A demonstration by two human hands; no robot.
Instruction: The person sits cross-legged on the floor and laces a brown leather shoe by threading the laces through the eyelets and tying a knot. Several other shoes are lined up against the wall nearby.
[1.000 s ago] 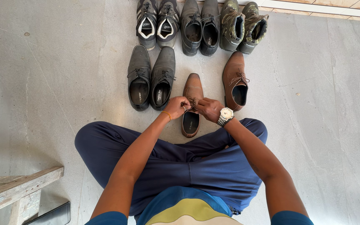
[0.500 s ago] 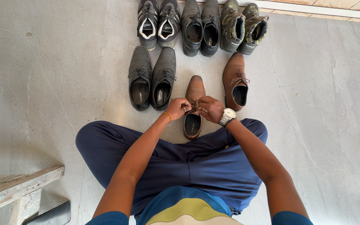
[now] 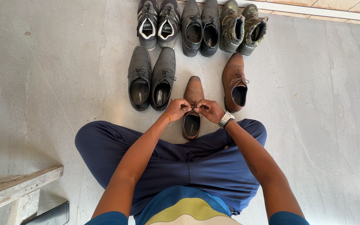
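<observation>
1. Landmark = brown shoe (image 3: 193,106), on the grey floor (image 3: 321,137) right in front of the crossed legs (image 3: 180,162), toe pointing away from the person.
2. Left hand (image 3: 177,109) sits on the shoe's left side, fingers curled shut, pinching the laces (image 3: 193,103) at mid-shoe. Right hand (image 3: 208,111) on the shoe's right side, also closed on the laces; knuckles nearly touching the left's.
3. Which lace end each hand has: can't tell, fingers hide the knot.
4. Risk a: both pinches are small and close together, so a lace end could slip out w/ uneven pull and the knot would go slack. My guess only.
5. Risk b: nothing pins the shoe down. A hard tug toward the body could tip or slide it into the legs.
6. Risk c: the wristwatch (image 3: 225,119), just behind the shoe's right side, could snag a loose loop if the wrist rolls inward.
7. Risk d: the matching brown shoe (image 3: 235,82) stands just right of and slightly beyond the landmark; a wide right elbow swing might knock it over.
8. Pair of black lace-ups (image 3: 151,78) just left of the landmark: same risk for the left hand, less likely as the arm comes in straight.
9. Three more pairs (image 3: 201,26) in a row well beyond the toe, out of reach. Phone (image 3: 51,214) and wooden bench (image 3: 13,189) far back-left; no bother.
</observation>
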